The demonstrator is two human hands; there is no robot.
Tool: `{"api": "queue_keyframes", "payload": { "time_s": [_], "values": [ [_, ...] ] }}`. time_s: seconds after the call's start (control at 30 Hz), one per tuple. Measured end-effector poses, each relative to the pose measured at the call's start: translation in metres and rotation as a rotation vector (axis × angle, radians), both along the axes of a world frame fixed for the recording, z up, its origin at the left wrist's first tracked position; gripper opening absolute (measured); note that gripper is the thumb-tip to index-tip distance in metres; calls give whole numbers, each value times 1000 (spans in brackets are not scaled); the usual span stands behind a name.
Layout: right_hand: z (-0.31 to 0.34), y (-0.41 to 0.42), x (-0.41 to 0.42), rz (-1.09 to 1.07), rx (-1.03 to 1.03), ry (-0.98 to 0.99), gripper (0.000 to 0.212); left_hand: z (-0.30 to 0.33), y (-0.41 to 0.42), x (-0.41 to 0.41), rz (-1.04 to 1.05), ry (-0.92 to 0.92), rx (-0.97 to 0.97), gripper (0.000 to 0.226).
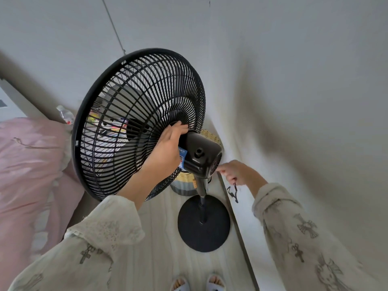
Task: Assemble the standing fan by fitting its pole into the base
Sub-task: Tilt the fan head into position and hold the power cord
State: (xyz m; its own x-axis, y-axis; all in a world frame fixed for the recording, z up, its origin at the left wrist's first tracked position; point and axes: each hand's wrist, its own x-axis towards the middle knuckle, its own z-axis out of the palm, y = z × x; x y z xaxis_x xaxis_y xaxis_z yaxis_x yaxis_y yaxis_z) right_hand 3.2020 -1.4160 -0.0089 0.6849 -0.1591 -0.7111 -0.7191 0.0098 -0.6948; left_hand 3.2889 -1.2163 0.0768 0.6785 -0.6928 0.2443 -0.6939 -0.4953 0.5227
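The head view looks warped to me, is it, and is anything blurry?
Head view: wide-angle bending curves the wall and skirting; soft, even light, no glare; the fan cage is sharp, the pink bedding smeared at the edge.

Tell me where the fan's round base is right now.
In the head view the round black base lies flat on the pale floor, lower centre-right, beside the wall skirting, below the motor housing, with the pole standing in its middle.

Wall (294, 101) close right of pole (202, 191); basket (184, 185) behind; floor (157, 238) left of base (212, 234) free.
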Motion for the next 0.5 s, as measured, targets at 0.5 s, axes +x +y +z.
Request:
{"api": "queue_keyframes", "payload": {
  "time_s": [0.5],
  "values": [
    [152,1,32,17,173,-167,25,15,-1,-2,-47,38,-3,45]
  ]
}}
